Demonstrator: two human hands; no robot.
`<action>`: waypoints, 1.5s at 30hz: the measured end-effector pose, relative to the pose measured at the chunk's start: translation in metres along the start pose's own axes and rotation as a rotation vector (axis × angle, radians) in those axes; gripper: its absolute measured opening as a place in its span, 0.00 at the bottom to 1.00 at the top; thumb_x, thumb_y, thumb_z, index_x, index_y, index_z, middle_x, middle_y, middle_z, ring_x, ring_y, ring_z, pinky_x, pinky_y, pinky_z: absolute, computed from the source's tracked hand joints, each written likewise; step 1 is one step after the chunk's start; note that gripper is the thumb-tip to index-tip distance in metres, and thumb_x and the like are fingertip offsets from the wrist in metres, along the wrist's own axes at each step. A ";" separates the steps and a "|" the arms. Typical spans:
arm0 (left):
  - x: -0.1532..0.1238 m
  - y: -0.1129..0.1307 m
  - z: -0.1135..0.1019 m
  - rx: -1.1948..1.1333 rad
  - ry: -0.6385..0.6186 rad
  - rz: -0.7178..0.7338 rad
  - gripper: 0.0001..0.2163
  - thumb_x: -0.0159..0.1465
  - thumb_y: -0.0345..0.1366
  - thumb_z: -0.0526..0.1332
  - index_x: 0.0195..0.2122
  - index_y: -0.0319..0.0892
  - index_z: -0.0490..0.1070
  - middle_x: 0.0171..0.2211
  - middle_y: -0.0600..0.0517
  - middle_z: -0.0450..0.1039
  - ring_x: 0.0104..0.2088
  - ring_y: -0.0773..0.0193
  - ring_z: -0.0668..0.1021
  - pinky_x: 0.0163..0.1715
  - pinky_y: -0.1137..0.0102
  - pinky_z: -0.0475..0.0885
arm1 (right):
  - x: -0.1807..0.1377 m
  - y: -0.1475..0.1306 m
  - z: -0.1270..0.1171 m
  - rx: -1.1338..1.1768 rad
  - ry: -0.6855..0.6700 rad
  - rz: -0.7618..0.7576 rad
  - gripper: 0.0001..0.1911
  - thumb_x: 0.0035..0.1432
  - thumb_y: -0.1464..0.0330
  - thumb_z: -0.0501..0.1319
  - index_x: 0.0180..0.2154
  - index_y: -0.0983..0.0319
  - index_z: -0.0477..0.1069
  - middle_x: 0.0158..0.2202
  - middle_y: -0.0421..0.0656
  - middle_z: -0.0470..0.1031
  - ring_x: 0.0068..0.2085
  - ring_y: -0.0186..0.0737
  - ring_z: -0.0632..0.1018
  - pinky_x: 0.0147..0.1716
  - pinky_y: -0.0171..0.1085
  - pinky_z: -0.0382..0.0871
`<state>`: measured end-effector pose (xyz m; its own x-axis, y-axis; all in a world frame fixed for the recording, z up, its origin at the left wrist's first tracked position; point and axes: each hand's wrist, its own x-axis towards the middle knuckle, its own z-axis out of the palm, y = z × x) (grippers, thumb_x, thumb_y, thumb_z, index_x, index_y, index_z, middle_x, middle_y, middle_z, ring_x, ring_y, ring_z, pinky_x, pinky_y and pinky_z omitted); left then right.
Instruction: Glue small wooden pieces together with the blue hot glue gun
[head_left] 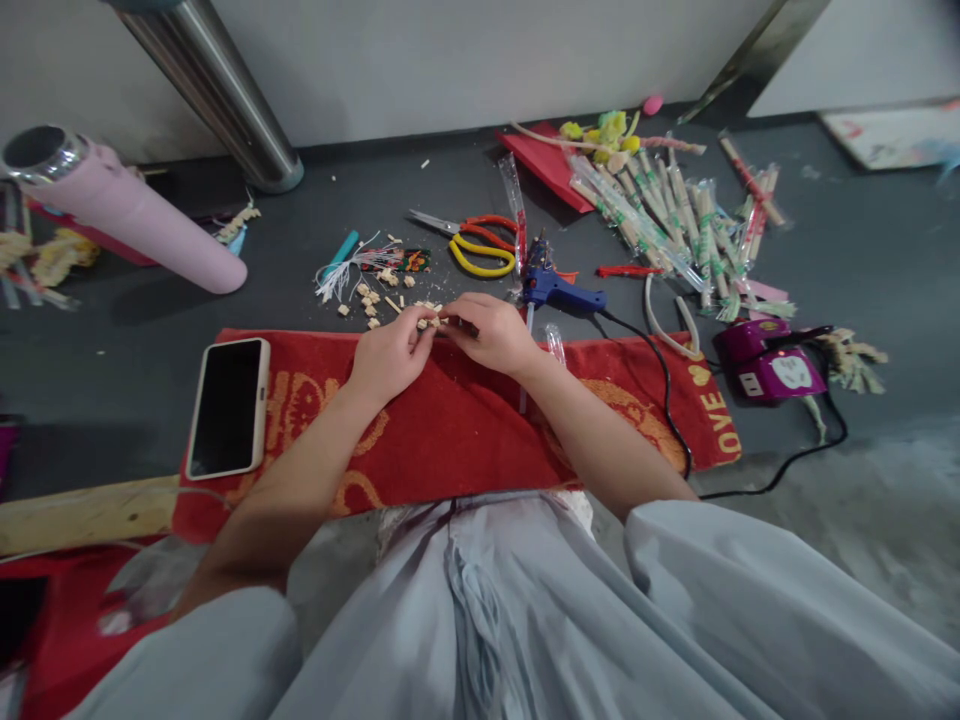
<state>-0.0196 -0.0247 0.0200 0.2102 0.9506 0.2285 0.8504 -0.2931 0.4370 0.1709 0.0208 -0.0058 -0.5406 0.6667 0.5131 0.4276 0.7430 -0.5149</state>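
Note:
My left hand [395, 350] and my right hand [487, 330] meet over the back edge of a red towel [450, 430]. Thumb and fingers of the left pinch a small pale beige piece [424, 323]; what it is made of is too small to tell. The right fingertips close in on the same spot from the other side, and whatever lies between them is partly hidden. Several similar beige bits [367, 296] lie scattered just beyond the left hand, near a bundle of white strings [341, 275] and a teal stick [343, 250].
Scissors [484, 250] with red and yellow handles and a blue glue gun [562, 290] lie behind my hands. Its black cord runs right, near a purple power socket [772, 365]. A phone [229, 408], a pink bottle [157, 215] and wrapped stick bundles [675, 215] surround the area.

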 end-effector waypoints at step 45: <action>0.002 0.003 -0.003 -0.002 -0.101 -0.058 0.12 0.65 0.37 0.57 0.48 0.43 0.70 0.22 0.57 0.68 0.22 0.66 0.68 0.27 0.72 0.59 | 0.000 -0.003 -0.003 -0.018 -0.101 0.079 0.12 0.66 0.68 0.55 0.43 0.64 0.76 0.39 0.49 0.80 0.39 0.42 0.78 0.39 0.38 0.68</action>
<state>-0.0178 -0.0241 0.0243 0.2080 0.9714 0.1143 0.8615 -0.2373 0.4489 0.1718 0.0188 -0.0018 -0.5745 0.7146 0.3991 0.4842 0.6899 -0.5382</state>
